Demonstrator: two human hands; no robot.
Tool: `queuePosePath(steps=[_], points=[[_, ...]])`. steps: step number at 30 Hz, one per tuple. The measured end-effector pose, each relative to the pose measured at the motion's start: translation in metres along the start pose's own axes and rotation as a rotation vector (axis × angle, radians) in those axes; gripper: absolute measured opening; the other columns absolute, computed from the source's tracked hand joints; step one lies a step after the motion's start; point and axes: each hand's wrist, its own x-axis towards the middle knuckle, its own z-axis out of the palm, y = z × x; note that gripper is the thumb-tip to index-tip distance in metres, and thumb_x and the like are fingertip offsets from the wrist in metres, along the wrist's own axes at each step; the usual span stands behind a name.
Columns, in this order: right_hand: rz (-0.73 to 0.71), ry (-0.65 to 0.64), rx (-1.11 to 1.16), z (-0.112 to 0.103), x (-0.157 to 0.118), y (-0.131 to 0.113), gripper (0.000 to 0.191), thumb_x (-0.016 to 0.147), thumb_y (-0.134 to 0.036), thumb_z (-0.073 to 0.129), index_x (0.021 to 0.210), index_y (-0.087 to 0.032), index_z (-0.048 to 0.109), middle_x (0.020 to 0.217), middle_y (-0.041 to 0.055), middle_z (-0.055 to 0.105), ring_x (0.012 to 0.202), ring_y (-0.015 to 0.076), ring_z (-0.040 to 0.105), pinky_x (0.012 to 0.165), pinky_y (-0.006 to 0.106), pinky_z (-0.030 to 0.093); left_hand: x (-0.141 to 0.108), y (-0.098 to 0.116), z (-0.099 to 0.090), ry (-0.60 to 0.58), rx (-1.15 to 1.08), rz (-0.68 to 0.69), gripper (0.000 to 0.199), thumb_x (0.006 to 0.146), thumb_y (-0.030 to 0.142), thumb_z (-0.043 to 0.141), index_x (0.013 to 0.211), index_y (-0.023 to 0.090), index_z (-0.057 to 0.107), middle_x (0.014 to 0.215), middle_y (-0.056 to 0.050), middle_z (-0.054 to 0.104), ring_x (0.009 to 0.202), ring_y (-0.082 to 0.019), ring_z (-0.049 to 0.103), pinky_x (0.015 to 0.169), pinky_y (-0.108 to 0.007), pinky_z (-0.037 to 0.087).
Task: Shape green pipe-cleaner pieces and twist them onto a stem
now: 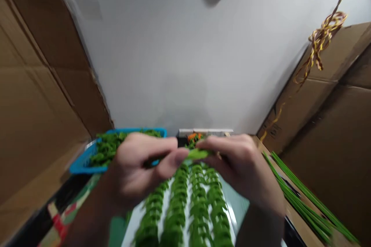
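In front of me, my left hand (150, 166) and my right hand (234, 158) pinch a small light-green leaf-like piece (198, 154) between them. Motion blurs the piece, so its exact kind is unclear. Both hands have fingers curled in, with thumb and forefinger meeting at the piece. Below them, a long white board (164, 216) bears several rows of curled green leafy pieces (197, 204), lined up one behind another. My hands hang over the far part of these rows and hide some of it.
A blue basket (78, 170) of loose green leaves stands at the left. Long thin green stems (301, 200) lie at the right. Small orange items (194, 137) sit at the back. Cardboard (34, 85) flanks both sides, and gold-brown twine (324, 38) hangs at the right.
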Motion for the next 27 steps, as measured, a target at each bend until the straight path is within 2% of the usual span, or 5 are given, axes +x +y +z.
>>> queuePosePath(steps=[3, 9, 14, 21, 27], points=[[0.037, 0.001, -0.034, -0.016, -0.015, -0.012, 0.016, 0.103, -0.033, 0.062, 0.101, -0.021, 0.072, 0.074, -0.0038, 0.064, 0.063, 0.0074, 0.050, 0.066, 0.021, 0.038, 0.000, 0.011, 0.009, -0.006, -0.153, 0.069, 0.043, 0.095, 0.037, 0.063, 0.057, 0.019, 0.049, 0.051, 0.004, 0.036, 0.045, -0.006, 0.029, 0.041, -0.024, 0.022], [0.090, -0.164, 0.032, -0.026, -0.028, -0.017, 0.032, 0.108, -0.040, 0.051, 0.089, -0.019, 0.065, 0.066, -0.0054, 0.043, 0.060, 0.0082, 0.035, 0.061, 0.025, 0.032, -0.007, 0.018, 0.008, 0.054, -0.159, -0.013, 0.040, 0.094, 0.039, 0.066, 0.060, 0.019, 0.060, 0.047, 0.005, 0.037, 0.042, -0.004, 0.029, 0.040, -0.024, 0.019], [0.173, -0.290, -0.051, -0.018, -0.021, -0.010, 0.039, 0.110, -0.041, 0.043, 0.080, -0.020, 0.054, 0.070, -0.0032, 0.049, 0.064, 0.0101, 0.039, 0.061, 0.027, 0.029, -0.004, 0.013, 0.014, 0.083, -0.243, -0.132, 0.040, 0.095, 0.042, 0.067, 0.064, 0.019, 0.058, 0.047, 0.006, 0.045, 0.039, -0.004, 0.037, 0.039, -0.021, 0.025], [0.163, -0.238, -0.162, -0.010, -0.024, 0.000, 0.034, 0.109, -0.036, 0.046, 0.081, -0.020, 0.056, 0.066, -0.0036, 0.048, 0.059, 0.0100, 0.033, 0.061, 0.031, 0.023, 0.002, 0.015, 0.036, -0.165, -0.347, -0.227, 0.032, 0.096, 0.046, 0.066, 0.080, 0.019, 0.062, 0.055, 0.004, 0.053, 0.043, -0.006, 0.045, 0.041, -0.020, 0.033], [0.109, -0.127, -0.119, -0.008, -0.023, -0.009, 0.036, 0.110, -0.044, 0.043, 0.088, -0.020, 0.058, 0.073, -0.0028, 0.055, 0.066, 0.0100, 0.043, 0.065, 0.029, 0.028, 0.000, 0.012, 0.038, -0.110, -0.412, -0.189, 0.025, 0.093, 0.044, 0.071, 0.090, 0.020, 0.065, 0.053, 0.006, 0.050, 0.041, -0.005, 0.044, 0.039, -0.019, 0.034]])
